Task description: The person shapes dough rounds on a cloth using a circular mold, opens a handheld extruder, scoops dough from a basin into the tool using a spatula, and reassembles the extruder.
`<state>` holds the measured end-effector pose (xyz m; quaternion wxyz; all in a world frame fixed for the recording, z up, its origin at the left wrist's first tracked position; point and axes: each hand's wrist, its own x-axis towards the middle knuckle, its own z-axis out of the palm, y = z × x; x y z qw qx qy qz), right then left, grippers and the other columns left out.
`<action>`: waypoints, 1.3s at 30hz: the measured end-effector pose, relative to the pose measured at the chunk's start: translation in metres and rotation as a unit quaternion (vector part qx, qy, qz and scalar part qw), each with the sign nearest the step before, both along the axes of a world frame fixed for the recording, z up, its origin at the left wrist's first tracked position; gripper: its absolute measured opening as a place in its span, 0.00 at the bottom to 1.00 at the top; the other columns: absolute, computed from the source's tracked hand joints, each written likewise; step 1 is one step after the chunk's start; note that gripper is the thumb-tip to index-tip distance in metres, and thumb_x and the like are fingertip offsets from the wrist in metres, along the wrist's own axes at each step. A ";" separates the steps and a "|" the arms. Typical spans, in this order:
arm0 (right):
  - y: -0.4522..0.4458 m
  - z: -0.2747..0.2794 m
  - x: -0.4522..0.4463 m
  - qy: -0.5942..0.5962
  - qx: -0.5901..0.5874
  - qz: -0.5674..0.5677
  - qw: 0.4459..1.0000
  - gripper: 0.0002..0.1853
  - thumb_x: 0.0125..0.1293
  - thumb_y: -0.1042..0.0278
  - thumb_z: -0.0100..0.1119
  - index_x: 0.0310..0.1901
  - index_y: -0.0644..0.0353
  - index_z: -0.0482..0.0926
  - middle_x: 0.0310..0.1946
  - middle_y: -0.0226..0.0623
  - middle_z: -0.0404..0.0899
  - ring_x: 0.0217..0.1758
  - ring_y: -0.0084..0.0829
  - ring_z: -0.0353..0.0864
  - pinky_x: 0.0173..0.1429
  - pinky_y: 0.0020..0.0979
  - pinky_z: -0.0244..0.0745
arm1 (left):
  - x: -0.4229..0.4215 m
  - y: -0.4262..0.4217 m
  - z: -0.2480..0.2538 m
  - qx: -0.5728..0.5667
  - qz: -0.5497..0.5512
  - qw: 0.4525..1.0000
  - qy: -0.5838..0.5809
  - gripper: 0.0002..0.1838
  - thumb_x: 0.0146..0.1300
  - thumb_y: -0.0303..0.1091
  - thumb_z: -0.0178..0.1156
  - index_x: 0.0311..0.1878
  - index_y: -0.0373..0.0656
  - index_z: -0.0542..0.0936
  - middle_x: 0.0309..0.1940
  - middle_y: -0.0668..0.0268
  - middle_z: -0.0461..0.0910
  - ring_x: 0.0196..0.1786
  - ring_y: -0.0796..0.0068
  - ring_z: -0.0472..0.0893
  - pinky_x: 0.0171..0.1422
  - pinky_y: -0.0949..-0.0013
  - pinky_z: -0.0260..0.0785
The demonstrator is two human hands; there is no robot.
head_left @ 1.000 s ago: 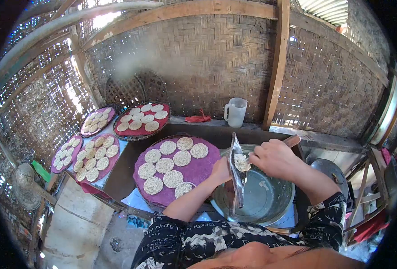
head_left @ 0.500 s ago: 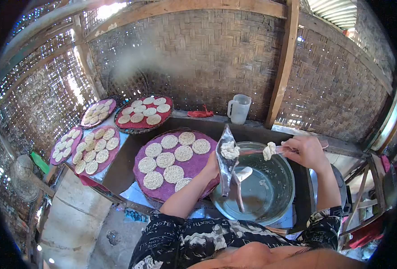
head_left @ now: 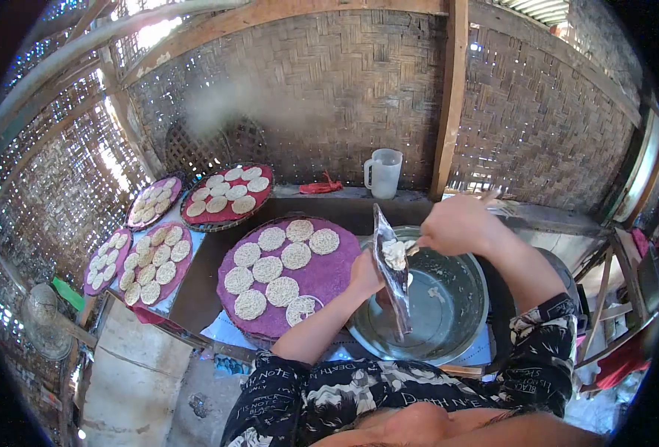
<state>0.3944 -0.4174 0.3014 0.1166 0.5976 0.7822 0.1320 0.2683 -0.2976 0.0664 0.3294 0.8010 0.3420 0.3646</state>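
My left hand (head_left: 367,274) grips a dark, shiny flat board (head_left: 399,302), tilted on edge over the left side of a large grey-green basin (head_left: 460,316). A lump of white, sticky dough (head_left: 396,255) clings to the board's face. My right hand (head_left: 456,223) is closed around a slim spatula-like tool (head_left: 489,196), its working end against the dough. Left of the basin, a round tray with purple cloth (head_left: 326,279) carries several flat, pale, textured discs (head_left: 268,269). At its near edge lies a white ring (head_left: 303,310), partly filled with dough.
Further trays of discs stand at the left, among them a red-clothed tray (head_left: 229,188) at the back. A translucent jug (head_left: 385,173) and a red plastic bag (head_left: 320,185) rest on the ledge before the woven wall (head_left: 329,104). A wooden post (head_left: 452,97) rises behind.
My right hand has moved left, bringing the tool and its dough from beside the board onto the lump there. The left hand and board have shifted slightly right, uncovering the ring.
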 end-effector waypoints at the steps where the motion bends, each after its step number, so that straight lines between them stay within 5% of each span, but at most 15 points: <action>1: 0.002 -0.006 -0.005 -0.011 -0.008 0.011 1.000 0.13 0.55 0.53 0.54 0.25 0.53 0.81 0.19 0.39 0.77 0.27 0.43 0.78 0.30 0.42 0.71 | 0.000 0.003 -0.004 -0.046 -0.026 0.997 -0.049 0.24 0.41 0.41 0.66 0.44 0.43 0.76 0.38 0.55 0.79 0.43 0.53 0.78 0.45 0.59 0.70; 6: 0.002 -0.025 -0.019 -0.044 0.125 0.208 0.969 0.07 0.48 0.61 0.56 0.23 0.54 0.74 0.21 0.32 0.72 0.28 0.33 0.76 0.32 0.35 0.69 | 0.010 0.038 -0.050 -0.235 -0.146 0.919 -0.280 0.20 0.47 0.36 0.64 0.46 0.43 0.76 0.40 0.60 0.79 0.43 0.65 0.79 0.47 0.65 0.69; 8: -0.001 -0.029 -0.018 -0.065 0.195 0.305 0.930 0.05 0.46 0.63 0.55 0.23 0.53 0.72 0.21 0.28 0.69 0.28 0.29 0.73 0.34 0.33 0.68 | -0.009 0.013 -0.008 -0.111 -0.113 0.978 -0.137 0.17 0.52 0.34 0.61 0.46 0.43 0.76 0.39 0.63 0.79 0.43 0.70 0.78 0.47 0.67 0.69; 12: -0.033 0.017 0.007 0.056 0.297 0.210 0.930 0.06 0.44 0.66 0.61 0.25 0.53 0.75 0.17 0.28 0.68 0.22 0.30 0.72 0.26 0.33 0.65 | -0.027 0.021 0.005 -0.327 -0.188 0.861 -0.342 0.15 0.65 0.36 0.44 0.49 0.41 0.73 0.40 0.63 0.77 0.41 0.69 0.78 0.46 0.61 0.73; 13: -0.032 0.013 0.014 0.127 0.309 0.170 0.927 0.06 0.44 0.67 0.62 0.26 0.54 0.77 0.18 0.29 0.70 0.22 0.30 0.72 0.26 0.32 0.66 | -0.030 0.028 0.003 -0.399 -0.215 0.793 -0.407 0.17 0.67 0.39 0.40 0.51 0.42 0.71 0.40 0.62 0.77 0.41 0.67 0.78 0.46 0.57 0.75; 15: -0.030 -0.014 0.023 0.269 0.327 0.079 0.902 0.07 0.45 0.68 0.64 0.29 0.55 0.79 0.19 0.32 0.73 0.21 0.29 0.73 0.25 0.31 0.67 | -0.029 0.025 0.004 -0.431 -0.161 0.793 -0.399 0.18 0.67 0.41 0.38 0.51 0.42 0.70 0.40 0.61 0.77 0.40 0.66 0.78 0.45 0.56 0.75; 16: -0.029 -0.029 0.020 0.403 0.207 -0.063 0.889 0.10 0.53 0.66 0.61 0.36 0.59 0.79 0.32 0.34 0.79 0.32 0.28 0.78 0.37 0.28 0.72 | -0.022 0.021 0.007 -0.425 -0.157 0.793 -0.408 0.19 0.67 0.42 0.37 0.51 0.41 0.70 0.41 0.60 0.76 0.40 0.65 0.78 0.45 0.56 0.76; 18: -0.005 -0.084 0.022 0.626 0.153 -0.021 0.764 0.11 0.56 0.66 0.60 0.39 0.61 0.79 0.32 0.31 0.80 0.34 0.21 0.77 0.41 0.24 0.71 | -0.015 0.000 0.034 -0.501 -0.159 0.716 -0.460 0.18 0.67 0.40 0.38 0.53 0.40 0.69 0.43 0.59 0.76 0.42 0.64 0.78 0.46 0.54 0.75; 20: 0.007 -0.112 0.009 0.709 0.092 -0.019 0.699 0.11 0.58 0.67 0.59 0.41 0.63 0.78 0.32 0.30 0.79 0.35 0.18 0.74 0.42 0.23 0.70 | -0.003 -0.003 0.032 -0.482 -0.217 0.733 -0.427 0.16 0.64 0.41 0.48 0.52 0.44 0.69 0.45 0.64 0.73 0.44 0.67 0.76 0.48 0.59 0.74; 22: 0.007 -0.127 0.003 0.703 0.097 -0.035 0.703 0.12 0.58 0.65 0.59 0.40 0.63 0.79 0.30 0.32 0.79 0.33 0.19 0.75 0.41 0.23 0.71 | 0.007 0.003 0.017 -0.347 -0.181 0.836 -0.385 0.21 0.66 0.50 0.39 0.51 0.45 0.70 0.43 0.63 0.75 0.43 0.66 0.77 0.48 0.58 0.74; 26: -0.024 -0.114 0.014 0.542 0.093 -0.138 0.824 0.16 0.53 0.57 0.63 0.36 0.61 0.81 0.24 0.36 0.80 0.28 0.23 0.78 0.36 0.25 0.72 | -0.008 0.014 0.026 -0.460 -0.119 0.753 -0.454 0.26 0.66 0.54 0.32 0.51 0.44 0.71 0.38 0.63 0.77 0.41 0.65 0.78 0.44 0.62 0.75; 28: -0.027 -0.120 0.041 0.589 0.089 -0.109 0.796 0.16 0.51 0.56 0.64 0.35 0.60 0.81 0.24 0.36 0.80 0.27 0.24 0.78 0.35 0.26 0.72 | -0.016 0.027 0.014 -0.439 -0.136 0.771 -0.440 0.18 0.66 0.44 0.43 0.51 0.44 0.70 0.40 0.64 0.76 0.42 0.69 0.77 0.45 0.64 0.74; 35: -0.025 -0.119 0.031 0.463 0.365 -0.084 0.804 0.12 0.50 0.65 0.68 0.32 0.63 0.81 0.22 0.33 0.79 0.22 0.18 0.75 0.28 0.21 0.70 | -0.006 0.009 0.027 -0.240 -0.136 0.909 -0.311 0.19 0.68 0.37 0.37 0.56 0.40 0.67 0.49 0.60 0.74 0.48 0.64 0.77 0.48 0.62 0.73; 38: -0.023 -0.124 0.020 0.360 0.401 0.024 0.842 0.09 0.47 0.70 0.66 0.31 0.61 0.80 0.19 0.36 0.76 0.19 0.30 0.75 0.25 0.28 0.69 | 0.006 0.017 0.019 -0.465 -0.104 0.752 -0.455 0.20 0.68 0.38 0.34 0.56 0.40 0.67 0.49 0.59 0.74 0.49 0.64 0.76 0.52 0.60 0.70; 39: -0.026 -0.122 0.015 0.353 0.388 0.038 0.850 0.09 0.45 0.71 0.65 0.31 0.61 0.80 0.19 0.38 0.75 0.19 0.33 0.75 0.25 0.30 0.69 | 0.004 0.017 0.018 -0.409 -0.149 0.785 -0.441 0.20 0.68 0.37 0.33 0.55 0.40 0.68 0.49 0.59 0.74 0.50 0.64 0.75 0.55 0.60 0.68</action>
